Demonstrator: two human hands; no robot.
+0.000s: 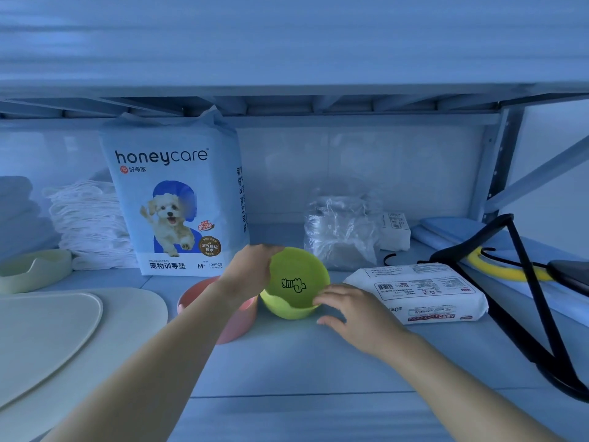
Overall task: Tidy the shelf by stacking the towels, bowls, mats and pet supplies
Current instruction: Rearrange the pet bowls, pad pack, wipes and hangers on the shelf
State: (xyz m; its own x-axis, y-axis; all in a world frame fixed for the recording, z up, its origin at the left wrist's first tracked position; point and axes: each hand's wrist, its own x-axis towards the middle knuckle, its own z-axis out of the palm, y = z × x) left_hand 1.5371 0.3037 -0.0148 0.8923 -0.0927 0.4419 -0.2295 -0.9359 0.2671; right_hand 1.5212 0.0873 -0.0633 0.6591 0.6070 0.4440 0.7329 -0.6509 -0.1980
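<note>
A green bowl (294,283) sits in the middle of the frame, tipped so its inside faces the camera, with a little black drawing in it. The left hand (251,271) grips the bowl's upper left rim. The right hand (345,311) has loose, spread fingers, and its fingertips touch the bowl's lower right rim. A pink bowl (229,314) stands just to the left of the green one, partly hidden under the left arm. Behind them a tall bag of pet pads (175,202) with a puppy on it stands upright. In the lower left lies a flat pale mat (63,330), and above it a pale dish (35,269). White towels (89,224) are stacked at the left. A flat white pack (420,290) lies on the right, near a black hanger (522,282). A crinkly clear bag (341,231) sits behind the green bowl, to its right.
</note>
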